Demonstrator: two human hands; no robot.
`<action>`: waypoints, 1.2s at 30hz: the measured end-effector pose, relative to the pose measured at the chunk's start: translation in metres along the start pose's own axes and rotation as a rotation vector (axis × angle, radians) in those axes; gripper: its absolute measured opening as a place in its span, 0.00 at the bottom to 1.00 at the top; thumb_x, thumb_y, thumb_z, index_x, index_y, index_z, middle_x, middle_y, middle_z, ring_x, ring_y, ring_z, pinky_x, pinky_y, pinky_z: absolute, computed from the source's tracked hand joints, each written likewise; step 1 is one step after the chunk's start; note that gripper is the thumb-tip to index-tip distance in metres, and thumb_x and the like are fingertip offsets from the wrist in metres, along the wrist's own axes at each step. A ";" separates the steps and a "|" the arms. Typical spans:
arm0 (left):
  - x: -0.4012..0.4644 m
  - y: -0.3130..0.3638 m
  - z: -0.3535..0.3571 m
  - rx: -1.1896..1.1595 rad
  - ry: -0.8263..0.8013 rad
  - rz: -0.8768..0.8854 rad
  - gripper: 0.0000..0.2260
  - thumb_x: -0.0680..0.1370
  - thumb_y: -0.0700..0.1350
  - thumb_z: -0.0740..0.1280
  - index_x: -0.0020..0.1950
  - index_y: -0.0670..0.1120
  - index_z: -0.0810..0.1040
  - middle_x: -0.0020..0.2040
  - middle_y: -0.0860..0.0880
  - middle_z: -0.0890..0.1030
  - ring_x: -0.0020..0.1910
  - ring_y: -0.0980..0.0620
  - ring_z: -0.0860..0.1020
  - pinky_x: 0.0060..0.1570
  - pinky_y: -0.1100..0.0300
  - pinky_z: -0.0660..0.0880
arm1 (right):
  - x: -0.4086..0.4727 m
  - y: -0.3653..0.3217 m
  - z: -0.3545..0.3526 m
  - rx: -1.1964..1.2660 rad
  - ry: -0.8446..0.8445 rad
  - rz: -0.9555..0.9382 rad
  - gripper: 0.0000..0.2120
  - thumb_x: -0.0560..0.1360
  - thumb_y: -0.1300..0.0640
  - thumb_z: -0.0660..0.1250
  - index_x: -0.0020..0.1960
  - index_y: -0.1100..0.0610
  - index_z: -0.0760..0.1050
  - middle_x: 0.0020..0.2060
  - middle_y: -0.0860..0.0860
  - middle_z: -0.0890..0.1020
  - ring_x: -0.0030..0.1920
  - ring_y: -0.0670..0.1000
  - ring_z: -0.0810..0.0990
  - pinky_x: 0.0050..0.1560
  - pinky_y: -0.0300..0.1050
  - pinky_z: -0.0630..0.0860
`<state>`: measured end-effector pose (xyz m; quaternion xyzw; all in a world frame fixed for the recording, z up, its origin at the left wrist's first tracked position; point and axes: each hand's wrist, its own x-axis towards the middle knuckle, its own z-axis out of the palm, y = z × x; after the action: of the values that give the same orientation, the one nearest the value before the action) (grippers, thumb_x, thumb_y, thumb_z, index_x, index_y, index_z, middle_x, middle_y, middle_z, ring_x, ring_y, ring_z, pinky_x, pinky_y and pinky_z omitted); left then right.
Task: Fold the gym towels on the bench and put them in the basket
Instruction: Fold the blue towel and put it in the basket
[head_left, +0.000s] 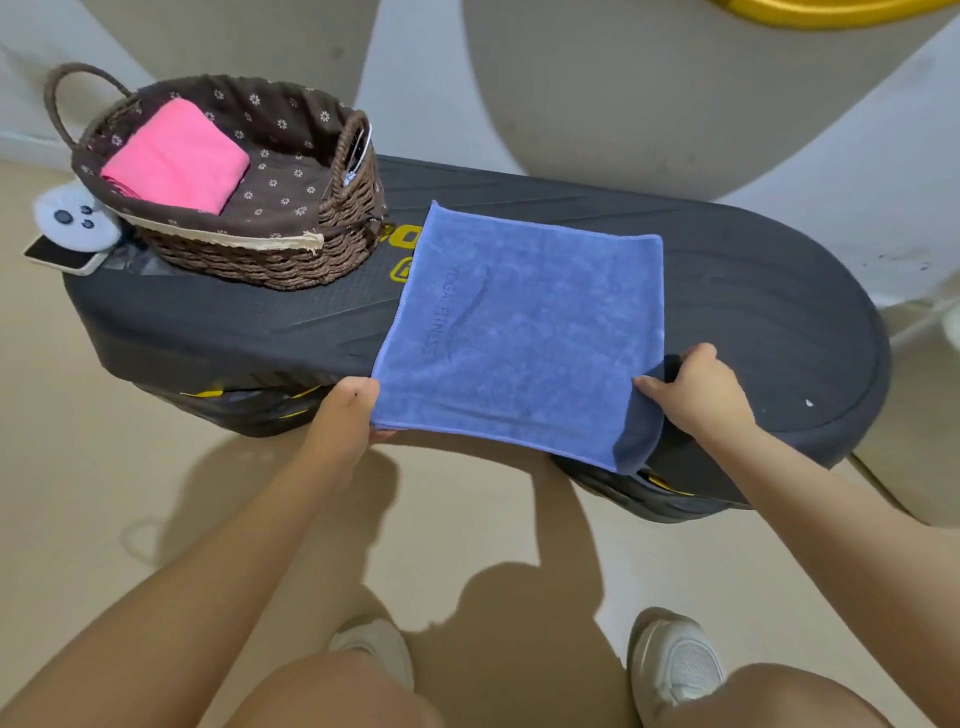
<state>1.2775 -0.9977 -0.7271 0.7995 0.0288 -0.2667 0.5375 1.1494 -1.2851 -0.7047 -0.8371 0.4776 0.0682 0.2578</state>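
Bench, then blue towel mid-frame, basket upper left holding a pink towel.

We pinch the near corners, left hand and right hand; we should match edges squarely before creasing.

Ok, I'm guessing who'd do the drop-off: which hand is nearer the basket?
Left. The left hand grips the blue towel's near-left corner, just below and right of the basket. The right hand holds the near-right corner, the towel's full width farther away.
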 end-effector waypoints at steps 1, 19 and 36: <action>0.001 0.000 0.001 -0.049 -0.023 -0.046 0.13 0.80 0.42 0.54 0.43 0.37 0.73 0.38 0.45 0.76 0.34 0.51 0.74 0.35 0.64 0.77 | -0.002 0.000 -0.001 -0.011 -0.037 0.021 0.26 0.72 0.47 0.70 0.58 0.63 0.66 0.50 0.57 0.76 0.49 0.60 0.77 0.42 0.53 0.75; -0.012 0.040 0.002 -0.514 -0.136 -0.408 0.15 0.77 0.37 0.53 0.63 0.40 0.68 0.51 0.39 0.79 0.25 0.48 0.81 0.24 0.64 0.77 | -0.028 0.006 -0.037 0.717 -0.791 0.127 0.14 0.75 0.65 0.66 0.60 0.60 0.72 0.49 0.57 0.81 0.43 0.56 0.80 0.45 0.50 0.80; 0.002 0.064 -0.019 -0.149 -0.295 0.025 0.16 0.71 0.32 0.63 0.55 0.47 0.75 0.40 0.45 0.75 0.39 0.55 0.75 0.45 0.64 0.70 | -0.012 0.001 -0.077 0.852 -0.889 -0.175 0.24 0.42 0.49 0.85 0.31 0.56 0.79 0.29 0.52 0.80 0.26 0.46 0.77 0.33 0.36 0.79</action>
<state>1.3082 -1.0088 -0.6694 0.7100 -0.0404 -0.3717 0.5968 1.1321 -1.3146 -0.6351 -0.5884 0.2394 0.1923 0.7480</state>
